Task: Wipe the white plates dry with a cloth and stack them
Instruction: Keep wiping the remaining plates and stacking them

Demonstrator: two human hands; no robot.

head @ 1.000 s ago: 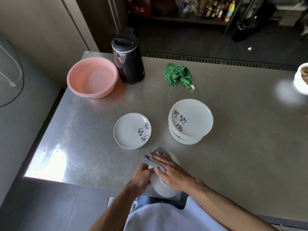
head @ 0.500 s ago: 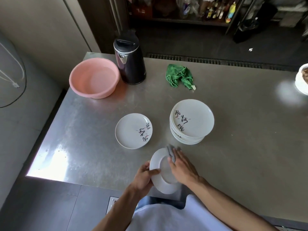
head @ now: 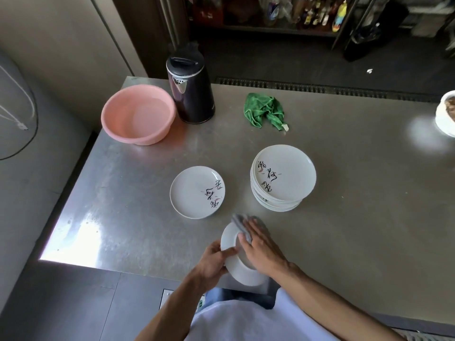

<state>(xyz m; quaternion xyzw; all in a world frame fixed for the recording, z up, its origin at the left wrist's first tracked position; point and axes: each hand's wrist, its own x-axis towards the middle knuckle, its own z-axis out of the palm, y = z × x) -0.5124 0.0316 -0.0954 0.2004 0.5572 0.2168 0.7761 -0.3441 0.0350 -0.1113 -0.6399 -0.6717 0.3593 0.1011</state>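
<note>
I hold a white plate (head: 240, 271) tilted above the table's near edge. My left hand (head: 211, 263) grips its left rim, thumb on the face. My right hand (head: 261, 249) presses a grey cloth (head: 240, 223) against the plate's face with flat, straight fingers; the cloth sticks out past the fingertips. A single white plate with black writing (head: 197, 191) lies flat on the steel table (head: 123, 205) just beyond my hands. To its right stands a stack of several white plates (head: 283, 177).
A pink basin (head: 138, 114) and a black kettle (head: 190, 91) stand at the far left of the table. A green cloth (head: 264, 110) lies crumpled at the far middle. A white bowl (head: 445, 114) sits at the right edge.
My right hand has slid the grey cloth across the held plate's face, first to the right, then back up toward its top rim. My left hand kept its grip.
</note>
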